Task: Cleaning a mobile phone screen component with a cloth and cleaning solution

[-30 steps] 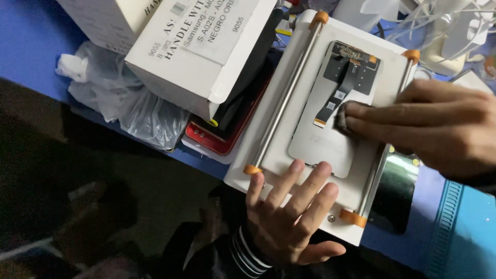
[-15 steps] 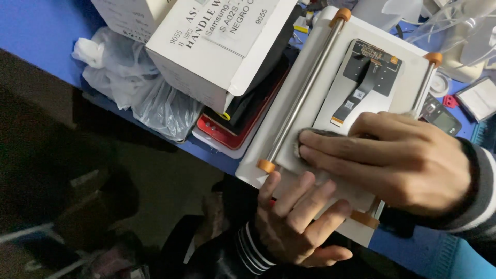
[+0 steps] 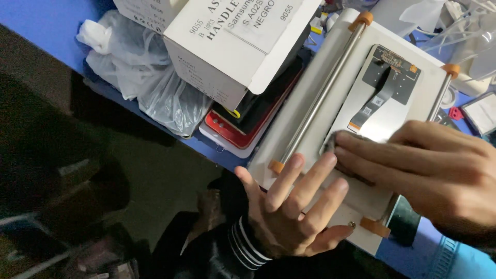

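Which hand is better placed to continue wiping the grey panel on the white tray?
Probably the right hand: its fingertips already press on the grey panel. The left hand lies flat on the white tray, at its near edge.

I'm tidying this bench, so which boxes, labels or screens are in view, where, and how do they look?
White cardboard box with a printed white label: top centre, resting on the stacked phones.
Second white box: top left, cut off by the frame.
Crumpled clear plastic bag: left of the boxes, on the blue table.
Grey phone display panel with black flex cable: on the white fixture, under the right hand.
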